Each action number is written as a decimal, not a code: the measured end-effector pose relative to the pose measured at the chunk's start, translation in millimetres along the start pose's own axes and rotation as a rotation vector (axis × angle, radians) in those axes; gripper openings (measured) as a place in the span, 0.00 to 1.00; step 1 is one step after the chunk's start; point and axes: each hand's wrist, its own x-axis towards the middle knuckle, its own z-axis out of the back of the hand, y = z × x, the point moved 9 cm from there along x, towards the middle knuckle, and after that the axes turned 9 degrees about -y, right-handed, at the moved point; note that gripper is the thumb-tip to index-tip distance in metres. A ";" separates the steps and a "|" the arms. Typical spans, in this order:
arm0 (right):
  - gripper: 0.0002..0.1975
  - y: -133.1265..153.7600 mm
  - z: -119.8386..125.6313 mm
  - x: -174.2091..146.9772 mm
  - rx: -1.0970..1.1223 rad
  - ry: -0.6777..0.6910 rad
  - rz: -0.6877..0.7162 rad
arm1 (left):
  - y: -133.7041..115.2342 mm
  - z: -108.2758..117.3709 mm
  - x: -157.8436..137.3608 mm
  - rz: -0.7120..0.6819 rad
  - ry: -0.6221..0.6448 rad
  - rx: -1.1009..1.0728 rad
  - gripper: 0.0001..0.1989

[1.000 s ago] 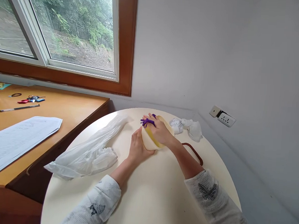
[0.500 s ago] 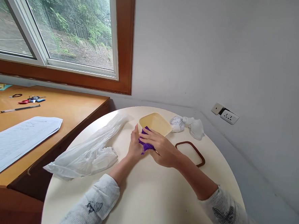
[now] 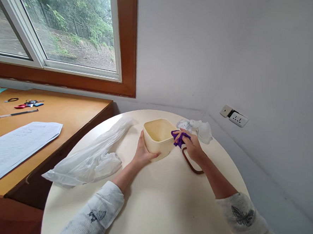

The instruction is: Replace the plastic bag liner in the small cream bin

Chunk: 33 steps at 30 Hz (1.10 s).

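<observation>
A cream square plastic bin (image 3: 157,147) without a lid stands tilted slightly on the round table, its opening facing up. My left hand (image 3: 143,151) grips its left and near side, thumb across the front wall. Bunched in my right hand (image 3: 194,147) is a purple cloth (image 3: 180,138), held at the bin's right rim. Below my right hand lies a brown rounded-square frame (image 3: 189,164), partly hidden by the hand and forearm.
A crumpled clear plastic bag (image 3: 92,159) covers the left of the round table (image 3: 156,208). White crumpled bags (image 3: 202,130) lie at the back right. On the wooden desk (image 3: 80,108) are papers (image 3: 24,144), a pen (image 3: 16,113) and keys (image 3: 31,104). A wall socket (image 3: 238,119) is at right.
My right hand has moved with the purple cloth from the near side of the bin to its right side. My left hand now shows gripping the bin, whose front wall is uncovered.
</observation>
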 end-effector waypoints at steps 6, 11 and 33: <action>0.18 -25.9 8.3 15.0 0.117 -0.059 -0.143 | -3.2 -8.3 -0.2 0.077 0.119 -0.135 0.56; 0.19 -42.7 11.6 35.5 0.241 -0.144 -0.233 | -7.0 -9.0 0.5 0.082 0.141 -0.151 0.55; 0.17 -79.0 48.3 -10.4 0.385 -0.343 -0.501 | -4.5 -12.3 -1.7 0.117 0.179 -0.157 0.57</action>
